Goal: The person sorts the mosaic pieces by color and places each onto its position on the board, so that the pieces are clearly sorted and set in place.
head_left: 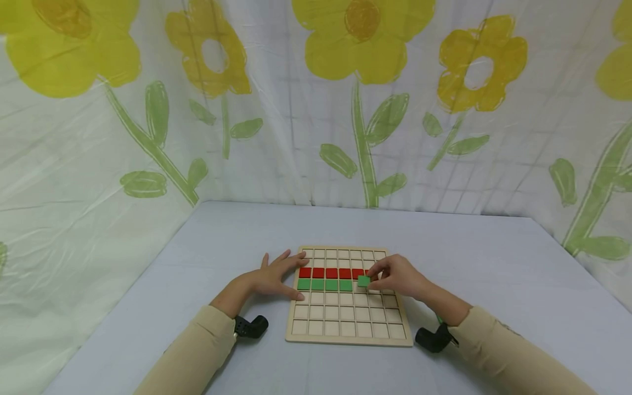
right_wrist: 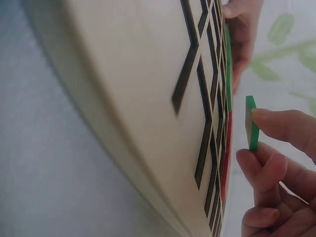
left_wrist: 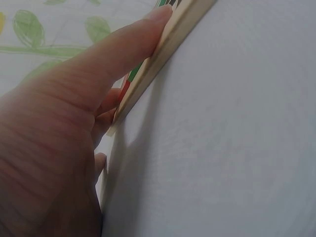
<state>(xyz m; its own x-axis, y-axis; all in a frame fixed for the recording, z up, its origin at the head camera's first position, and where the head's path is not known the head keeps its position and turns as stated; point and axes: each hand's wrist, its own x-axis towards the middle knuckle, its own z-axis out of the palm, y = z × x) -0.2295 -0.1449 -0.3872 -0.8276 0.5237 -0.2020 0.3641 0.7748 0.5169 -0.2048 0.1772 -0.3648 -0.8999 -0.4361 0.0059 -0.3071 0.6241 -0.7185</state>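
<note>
A wooden grid board [head_left: 349,340] lies on the table, with a row of red square tiles [head_left: 332,273] and, just nearer, a row of green square tiles [head_left: 324,285] in its cells. Between thumb and fingertips, my right hand [head_left: 402,278] pinches a green square tile [head_left: 364,281], held over the board at the right end of the green row; the right wrist view shows this tile [right_wrist: 252,123] tilted edge-on. My left hand [head_left: 273,280] is spread over the board's left edge, its thumb [left_wrist: 133,44] resting on the rim. The right hand covers some cells at the right.
A white-covered table [head_left: 247,230] extends around the board, with a flower-printed curtain [head_left: 276,137] behind it. Black wrist devices sit at the left wrist [head_left: 252,327] and right wrist [head_left: 434,338]. Beside the right wrist, a bit of green [head_left: 439,318] peeks out.
</note>
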